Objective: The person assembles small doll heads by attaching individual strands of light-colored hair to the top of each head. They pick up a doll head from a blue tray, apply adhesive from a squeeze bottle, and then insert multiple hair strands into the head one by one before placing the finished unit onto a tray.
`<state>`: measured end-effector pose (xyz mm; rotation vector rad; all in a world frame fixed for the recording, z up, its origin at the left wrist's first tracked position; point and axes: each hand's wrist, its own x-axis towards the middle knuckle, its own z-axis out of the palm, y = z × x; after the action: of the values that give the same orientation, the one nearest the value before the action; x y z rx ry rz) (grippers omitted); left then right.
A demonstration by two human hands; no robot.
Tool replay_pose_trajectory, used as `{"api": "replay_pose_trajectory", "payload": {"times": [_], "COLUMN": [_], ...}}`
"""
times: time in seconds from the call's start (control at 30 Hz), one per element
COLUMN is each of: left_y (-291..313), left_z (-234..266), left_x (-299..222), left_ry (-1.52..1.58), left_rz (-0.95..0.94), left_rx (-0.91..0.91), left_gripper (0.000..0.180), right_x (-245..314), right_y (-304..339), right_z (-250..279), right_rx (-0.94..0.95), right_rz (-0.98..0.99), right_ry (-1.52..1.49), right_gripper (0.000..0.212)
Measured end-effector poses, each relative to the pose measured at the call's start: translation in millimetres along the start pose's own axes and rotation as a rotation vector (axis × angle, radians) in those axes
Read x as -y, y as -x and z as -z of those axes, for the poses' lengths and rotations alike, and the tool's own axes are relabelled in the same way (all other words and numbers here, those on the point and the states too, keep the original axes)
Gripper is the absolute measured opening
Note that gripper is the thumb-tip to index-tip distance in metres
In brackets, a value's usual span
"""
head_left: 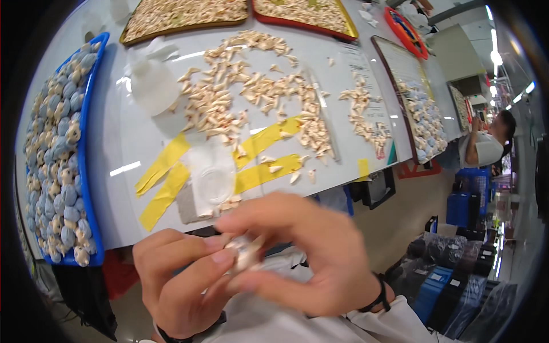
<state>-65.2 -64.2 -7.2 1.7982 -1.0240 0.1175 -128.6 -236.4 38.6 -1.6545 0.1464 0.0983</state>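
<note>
"Looking left, I have a blue tray [94,154] heaped with blue-and-cream pieces [66,166]. Ahead, a yellow-edged tray [183,33] and a red-and-yellow tray [303,29] are full of small cream pieces [189,14]."

"And to your right?"

"A dark-edged tray [392,91], with more blue-and-cream pieces inside."

"Which way does the thing you're handling point?"

"The small piece [246,255] is pale cream, blurred and partly covered by my fingers, so I can't tell where it points or how its long axis runs."

"Where is it, then?"

"Between my hands, just off the near edge of the table [117,194]. My left hand [180,280] pinches it from its left. My right hand [320,246] arches round its other side, thumb below; I can't tell whether that one grips."
</note>
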Motion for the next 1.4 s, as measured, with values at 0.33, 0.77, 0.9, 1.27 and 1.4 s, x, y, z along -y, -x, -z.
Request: {"api": "replay_pose_trajectory", "payload": {"times": [0.33, 0.77, 0.9, 1.27, 1.4], "left_y": [10.6, 29.5, 8.5, -11.3, -12.0], "left_z": [130.6, 188.6, 170.2, 175.3, 181.3], "left_x": [62.3, 85.6, 87.5, 92.8, 101.9], "left_ry": [-0.677, -0.671, -0.712, -0.756, -0.752], "left_rz": [0.266, 0.499, 0.481, 0.532, 0.511], "left_rx": [-0.257, -0.182, -0.077, -0.238, -0.301], "left_gripper": [0.032, 0.051, 0.059, 0.049, 0.044], "right_x": [-45.3, 14.8, 31.1, 11.5, 15.1], "right_y": [58.3, 1.9, -71.5, -178.3, -168.6], "right_z": [238.6, 164.0, 104.6, 23.0, 23.7], "right_rx": [-0.796, -0.502, -0.092, 0.222, 0.155], "right_rz": [-0.169, -0.014, 0.245, 0.124, 0.281], "right_ry": [1.102, 1.045, 0.896, 0.584, 0.512], "right_gripper": [0.023, 0.031, 0.033, 0.041, 0.028]}}
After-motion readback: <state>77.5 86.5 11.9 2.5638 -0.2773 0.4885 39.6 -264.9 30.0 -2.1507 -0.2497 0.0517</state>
